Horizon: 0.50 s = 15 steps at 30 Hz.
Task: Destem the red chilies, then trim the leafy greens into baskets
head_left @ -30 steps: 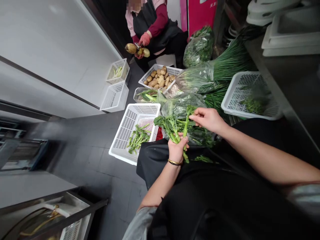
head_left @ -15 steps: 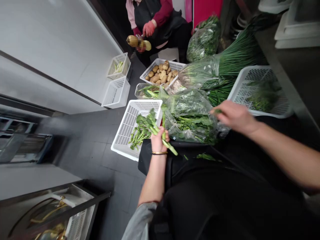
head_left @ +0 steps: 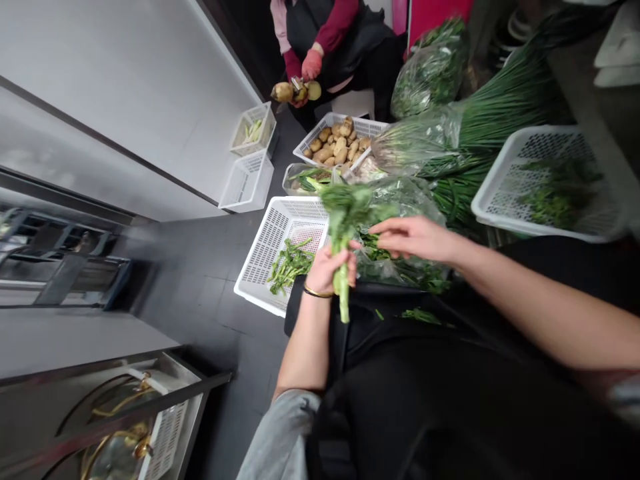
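Observation:
Upright in my left hand [head_left: 325, 270] is a leafy green vegetable stalk [head_left: 343, 293], its leaves fanned out above the fist and its pale cut end below. My right hand [head_left: 417, 238] reaches in from the right with fingers stretched out beside the leaves; whether a fingertip touches them I cannot tell. Under that hand lies an opened clear plastic bag of leafy greens [head_left: 425, 272]. Left of my left hand, a white perforated basket [head_left: 255, 267] holds a small heap of green stems [head_left: 287, 267]. A few leaf scraps [head_left: 420, 315] lie on my black apron [head_left: 400, 373].
Across from me a person in red gloves [head_left: 312, 65] peels a large potato-like vegetable [head_left: 283, 92]. Between us stand a basket of potatoes [head_left: 340, 147] and bundled green onions [head_left: 510, 100]. Another white basket [head_left: 493, 193] with greens is at right. Small white crates [head_left: 245, 183] line the wall.
My right hand has moved left from beyond the bag to beside the stalk, and its fingers have straightened. My left hand has turned the stalk from slanting to upright. The view has shifted slightly.

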Each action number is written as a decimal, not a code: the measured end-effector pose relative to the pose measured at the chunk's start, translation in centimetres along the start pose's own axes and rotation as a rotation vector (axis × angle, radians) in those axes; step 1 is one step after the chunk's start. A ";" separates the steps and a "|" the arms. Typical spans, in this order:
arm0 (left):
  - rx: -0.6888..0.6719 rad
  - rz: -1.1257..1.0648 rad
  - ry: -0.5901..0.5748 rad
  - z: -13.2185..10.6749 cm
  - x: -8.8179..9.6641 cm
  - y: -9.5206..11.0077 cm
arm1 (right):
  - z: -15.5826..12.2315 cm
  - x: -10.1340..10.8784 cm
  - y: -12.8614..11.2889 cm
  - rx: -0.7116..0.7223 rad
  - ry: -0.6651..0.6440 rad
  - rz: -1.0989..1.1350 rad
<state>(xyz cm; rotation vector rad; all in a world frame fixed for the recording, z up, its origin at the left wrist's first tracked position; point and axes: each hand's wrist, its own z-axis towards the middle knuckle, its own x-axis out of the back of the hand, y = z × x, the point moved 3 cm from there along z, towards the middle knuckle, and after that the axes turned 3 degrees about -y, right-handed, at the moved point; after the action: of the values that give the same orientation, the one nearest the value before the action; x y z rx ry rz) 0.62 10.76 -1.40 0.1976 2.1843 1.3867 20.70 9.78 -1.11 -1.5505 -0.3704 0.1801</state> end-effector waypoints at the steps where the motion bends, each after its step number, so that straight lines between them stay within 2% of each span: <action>1: 0.050 -0.032 -0.091 0.3 -1.9 -1.1 | 0.6 -0.9 -0.2 -0.001 -0.007 0.122; 3: 0.139 -0.090 -0.159 0.8 -4.5 -3.1 | 1.2 -1.3 0.2 -0.009 0.082 0.261; 6: 0.155 -0.157 -0.044 1.1 -5.6 -5.3 | 0.7 -0.6 1.6 -0.068 0.208 0.295; 9: 0.007 -0.218 0.109 0.9 -5.9 -6.2 | -0.3 -1.1 3.1 -0.108 0.195 0.431; 11: -0.088 -0.258 0.180 0.8 -6.1 -6.2 | -1.2 -1.7 3.7 -0.088 0.257 0.526; 13: -0.146 -0.263 0.256 0.8 -6.2 -6.2 | -2.3 -1.9 4.1 -0.051 0.355 0.430; 15: -0.184 -0.212 0.327 0.8 -6.1 -6.2 | -3.0 -1.5 4.0 -0.033 0.410 0.201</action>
<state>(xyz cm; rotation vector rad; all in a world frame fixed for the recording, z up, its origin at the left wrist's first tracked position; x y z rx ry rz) 7.20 6.12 -4.83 -0.3408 2.2342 1.5717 20.79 6.52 -5.16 -1.6110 0.1057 0.0089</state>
